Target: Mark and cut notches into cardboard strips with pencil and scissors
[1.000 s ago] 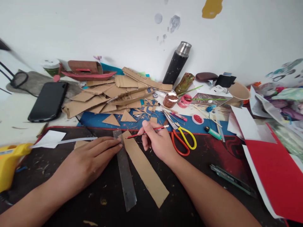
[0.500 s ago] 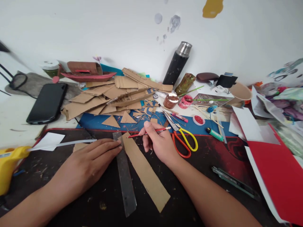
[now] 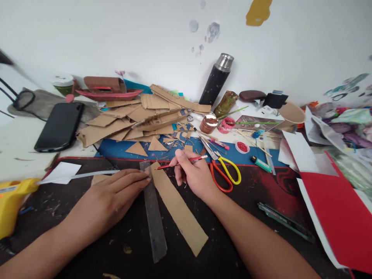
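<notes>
My left hand (image 3: 109, 201) lies flat with its fingers stretched out, fingertips resting on the upper part of a clear ruler (image 3: 155, 228). My right hand (image 3: 193, 170) is closed around a red pencil (image 3: 163, 167), whose tip points left, at the top end of a cardboard strip (image 3: 180, 209). This long tan strip slants across the dark mat, just right of the ruler. Its upper end meets or nearly meets the ruler's edge. Scissors (image 3: 225, 174) with one red and one yellow handle lie beside my right wrist.
Behind my hands are piled cardboard pieces (image 3: 113, 124), a model boat (image 3: 109, 93), paint jars (image 3: 208, 124) and a black flask (image 3: 215, 83). A yellow glue gun (image 3: 14, 201) and a phone (image 3: 59, 126) are left. A cutter (image 3: 285, 221) and red card (image 3: 337, 217) lie right.
The view has shifted very slightly. Both hands, the pencil, the ruler and the cardboard strip keep nearly the same positions relative to one another.
</notes>
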Motion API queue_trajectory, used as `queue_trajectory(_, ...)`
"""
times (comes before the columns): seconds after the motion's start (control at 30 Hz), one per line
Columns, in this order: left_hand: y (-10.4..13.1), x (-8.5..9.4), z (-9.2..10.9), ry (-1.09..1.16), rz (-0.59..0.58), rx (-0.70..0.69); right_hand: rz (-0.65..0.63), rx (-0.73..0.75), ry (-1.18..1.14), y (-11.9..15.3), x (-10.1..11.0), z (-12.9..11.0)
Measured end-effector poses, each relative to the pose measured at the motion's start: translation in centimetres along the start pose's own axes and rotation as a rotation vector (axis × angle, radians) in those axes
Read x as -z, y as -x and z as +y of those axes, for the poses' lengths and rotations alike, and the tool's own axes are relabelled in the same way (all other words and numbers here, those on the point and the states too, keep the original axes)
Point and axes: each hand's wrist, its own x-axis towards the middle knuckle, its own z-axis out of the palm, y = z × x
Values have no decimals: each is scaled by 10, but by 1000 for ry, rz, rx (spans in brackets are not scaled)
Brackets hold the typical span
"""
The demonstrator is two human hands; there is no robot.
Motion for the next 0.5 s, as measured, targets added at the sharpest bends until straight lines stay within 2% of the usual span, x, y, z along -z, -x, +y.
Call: queue_trajectory(0.5, -4, 1, 1, -4, 6, -11, -13, 0, 27, 0, 0, 3)
